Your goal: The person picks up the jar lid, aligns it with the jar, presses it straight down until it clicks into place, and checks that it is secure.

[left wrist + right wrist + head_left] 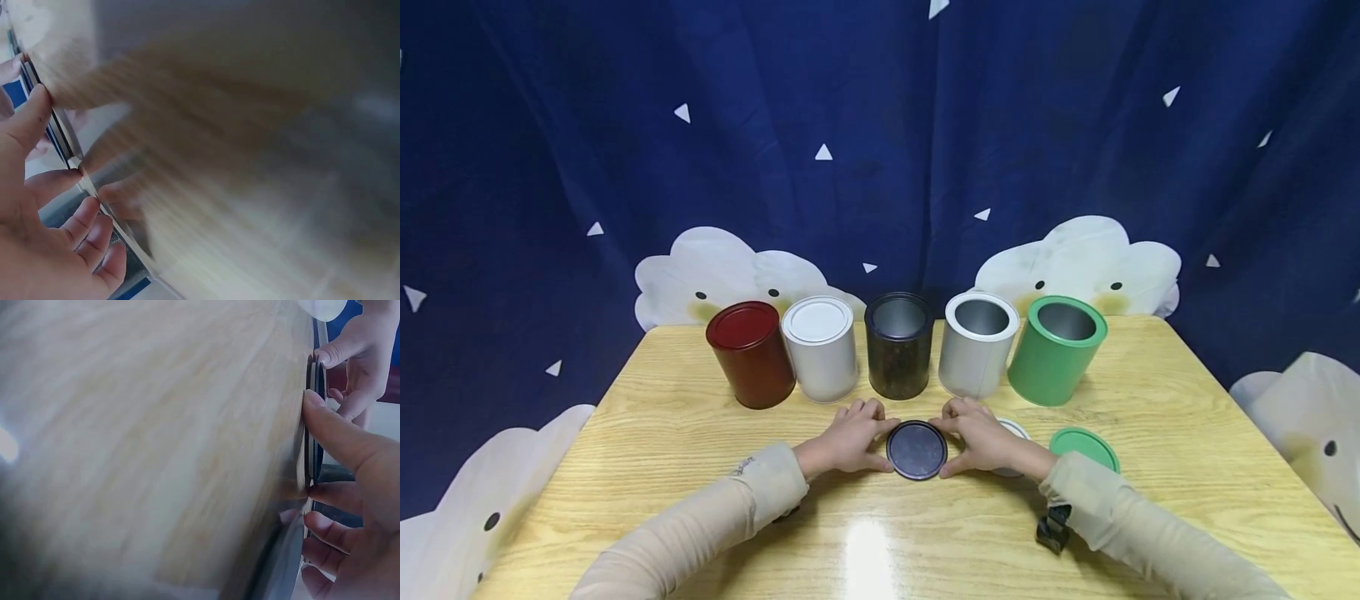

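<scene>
Pinching the black lid [917, 451] with left hand [848, 439] at nine o'clock and right hand [982, 437] at three, towards six o'clock from the black can [898, 367]. Might tip or drop it by squeezing unevenly between thumbs and fingers.

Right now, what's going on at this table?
A person's left hand and right hand grip a black lid from opposite sides, in front of the open black can. In the row of five, the red can and the white can beside it are closed; the black, the other white can and the green can are open. A partly hidden white lid and a green lid lie on the table.
</scene>
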### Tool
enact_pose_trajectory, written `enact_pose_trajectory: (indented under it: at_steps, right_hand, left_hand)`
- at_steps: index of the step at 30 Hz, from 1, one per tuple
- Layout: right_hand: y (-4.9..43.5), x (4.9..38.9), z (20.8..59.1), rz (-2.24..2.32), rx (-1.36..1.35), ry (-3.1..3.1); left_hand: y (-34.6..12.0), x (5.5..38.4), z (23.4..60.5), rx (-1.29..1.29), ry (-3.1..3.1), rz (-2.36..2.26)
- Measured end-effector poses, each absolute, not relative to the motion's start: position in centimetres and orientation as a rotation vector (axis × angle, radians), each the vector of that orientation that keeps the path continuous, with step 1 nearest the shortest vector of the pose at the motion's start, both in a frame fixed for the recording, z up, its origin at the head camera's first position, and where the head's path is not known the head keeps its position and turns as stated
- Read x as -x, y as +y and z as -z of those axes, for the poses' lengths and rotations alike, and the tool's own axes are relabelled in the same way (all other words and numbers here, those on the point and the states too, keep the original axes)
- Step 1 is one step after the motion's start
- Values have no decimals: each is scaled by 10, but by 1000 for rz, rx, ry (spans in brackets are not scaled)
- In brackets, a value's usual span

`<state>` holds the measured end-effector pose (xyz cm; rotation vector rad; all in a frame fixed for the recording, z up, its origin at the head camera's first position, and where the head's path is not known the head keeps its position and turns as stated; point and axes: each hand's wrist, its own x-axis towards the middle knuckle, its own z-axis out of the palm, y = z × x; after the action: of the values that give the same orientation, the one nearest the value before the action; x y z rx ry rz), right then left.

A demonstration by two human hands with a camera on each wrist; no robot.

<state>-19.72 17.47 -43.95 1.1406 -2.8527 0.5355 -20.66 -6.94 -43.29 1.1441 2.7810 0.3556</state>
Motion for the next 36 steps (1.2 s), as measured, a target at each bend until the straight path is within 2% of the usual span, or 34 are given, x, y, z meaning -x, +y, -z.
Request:
enact_pose_trajectory:
  at_steps: [9,21,30,36]
  right_hand:
    - [175,198,440,-567,-1204,-2804]
    - [177,197,435,-639,-1210,-2778]
    - [179,194,430,-701,-1212,-2762]
    - [180,193,422,-753,-1215,-2708]
  left_hand:
    - [-69,207,434,-1172,2814,-264]
    - [-76,208,431,-1178,2775,-428]
    - [-85,208,429,-1279,2727,-637]
    - [-88,211,432,-1446,2716,-834]
